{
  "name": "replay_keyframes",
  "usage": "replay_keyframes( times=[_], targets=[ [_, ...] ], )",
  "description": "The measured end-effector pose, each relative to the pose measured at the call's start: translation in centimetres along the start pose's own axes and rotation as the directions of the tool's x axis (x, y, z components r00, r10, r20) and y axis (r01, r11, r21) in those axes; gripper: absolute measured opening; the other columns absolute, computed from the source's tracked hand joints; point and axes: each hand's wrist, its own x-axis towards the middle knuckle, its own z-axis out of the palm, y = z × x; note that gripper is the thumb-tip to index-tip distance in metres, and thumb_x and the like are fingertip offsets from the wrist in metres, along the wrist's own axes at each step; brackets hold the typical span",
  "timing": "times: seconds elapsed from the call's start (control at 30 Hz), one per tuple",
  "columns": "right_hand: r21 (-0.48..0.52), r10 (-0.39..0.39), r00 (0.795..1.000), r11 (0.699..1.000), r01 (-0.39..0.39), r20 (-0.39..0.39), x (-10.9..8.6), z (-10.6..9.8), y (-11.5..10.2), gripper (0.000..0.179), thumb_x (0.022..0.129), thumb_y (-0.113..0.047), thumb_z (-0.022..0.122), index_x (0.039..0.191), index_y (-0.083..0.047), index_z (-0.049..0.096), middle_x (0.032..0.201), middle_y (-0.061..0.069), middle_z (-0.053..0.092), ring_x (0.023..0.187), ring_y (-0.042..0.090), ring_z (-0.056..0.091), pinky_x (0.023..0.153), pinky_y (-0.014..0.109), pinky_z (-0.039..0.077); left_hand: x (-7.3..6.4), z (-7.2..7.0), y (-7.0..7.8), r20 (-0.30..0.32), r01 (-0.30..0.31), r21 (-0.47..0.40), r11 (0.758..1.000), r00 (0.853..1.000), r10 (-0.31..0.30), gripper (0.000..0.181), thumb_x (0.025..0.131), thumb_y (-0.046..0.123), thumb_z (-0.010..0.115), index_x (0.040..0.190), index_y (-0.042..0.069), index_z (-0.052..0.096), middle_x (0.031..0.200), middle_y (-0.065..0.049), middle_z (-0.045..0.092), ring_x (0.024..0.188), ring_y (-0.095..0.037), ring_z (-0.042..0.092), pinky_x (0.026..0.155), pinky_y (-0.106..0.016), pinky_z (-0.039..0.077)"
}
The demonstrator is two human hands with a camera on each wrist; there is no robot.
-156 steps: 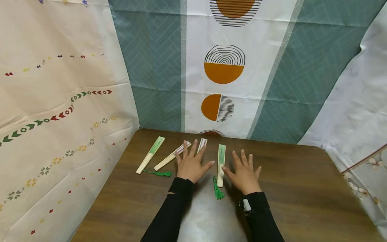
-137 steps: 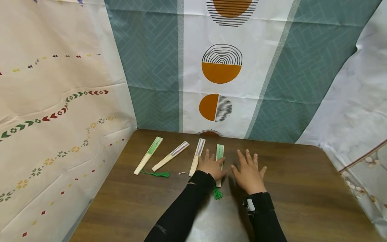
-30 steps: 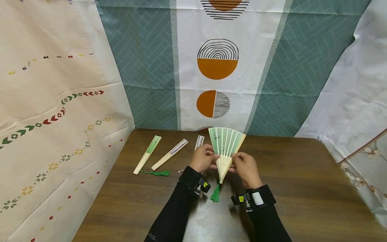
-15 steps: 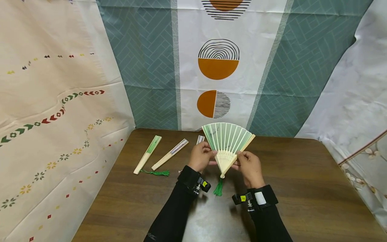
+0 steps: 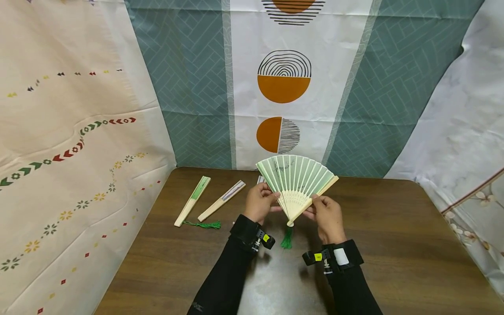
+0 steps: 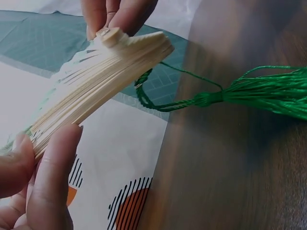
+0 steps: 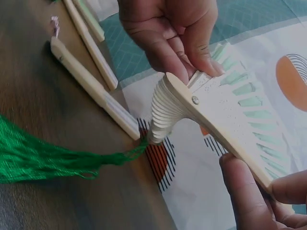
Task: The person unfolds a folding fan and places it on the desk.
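Note:
A pale green folding fan [image 5: 296, 177] with cream ribs is partly spread above the table, pivot end down. My left hand [image 5: 258, 203] pinches its left edge between thumb and fingers; my right hand [image 5: 329, 218] pinches the right outer rib. A green tassel [image 5: 287, 238] hangs from the pivot. From the left wrist, the stacked ribs [image 6: 91, 86] show edge-on above the thumb and finger. The right wrist view catches the rivet [image 7: 195, 100] on the outer rib, with the ribs fanned out behind it.
Left of my hands lie a folded green fan [image 5: 192, 201] with its green tassel [image 5: 210, 225] and a folded purplish-white fan [image 5: 222, 201]. Another folded fan [image 5: 260, 179] is mostly hidden behind my left hand. Patterned cloths hang around the brown table [image 5: 393, 245].
Both hands first lay spread over the table, with this fan folded flat. Now they hold it up. Over the last second it has spread wider and risen slightly, my right hand moving rightward.

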Motion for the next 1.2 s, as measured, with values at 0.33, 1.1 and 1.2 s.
replay_keyframes(
  times=[0.33, 1.1, 1.2],
  targets=[
    [0.131, 0.009, 1.000, 0.991, -0.005, -0.028, 0.34, -0.15, 0.08, 0.039, 0.124, -0.019, 0.048, 0.141, 0.015, 0.055, 0.117, 0.008, 0.068, 0.086, 0.002, 0.079, 0.086, 0.019, 0.071, 0.09, -0.04, 0.14, -0.059, -0.020, -0.117, 0.993, 0.998, 0.013, 0.009, 0.111, -0.008, 0.066, 0.114, -0.004, 0.058, 0.092, -0.003, 0.057, 0.086, -0.017, 0.065, 0.072, -0.035, 0.075],
    [0.238, -0.003, 0.997, 0.971, 0.023, -0.082, 0.47, -0.41, 0.67, 0.035, 0.125, -0.023, 0.045, 0.137, 0.009, 0.056, 0.121, 0.004, 0.068, 0.094, 0.006, 0.084, 0.091, 0.027, 0.072, 0.16, 0.34, -0.40, -0.131, -0.059, -0.221, 0.973, 0.991, 0.031, 0.010, 0.111, -0.010, 0.064, 0.120, -0.007, 0.059, 0.093, -0.005, 0.060, 0.089, -0.019, 0.064, 0.074, -0.031, 0.074],
    [0.250, 0.004, 0.997, 0.968, 0.016, -0.081, 0.45, -0.49, 0.66, 0.038, 0.125, -0.024, 0.044, 0.142, 0.008, 0.054, 0.121, 0.003, 0.069, 0.097, 0.006, 0.084, 0.093, 0.028, 0.072, 0.26, 0.36, -0.44, -0.154, -0.068, -0.244, 0.967, 0.988, 0.030, 0.009, 0.111, -0.010, 0.063, 0.115, -0.004, 0.058, 0.092, -0.005, 0.060, 0.089, -0.020, 0.063, 0.073, -0.031, 0.074]
  ],
)
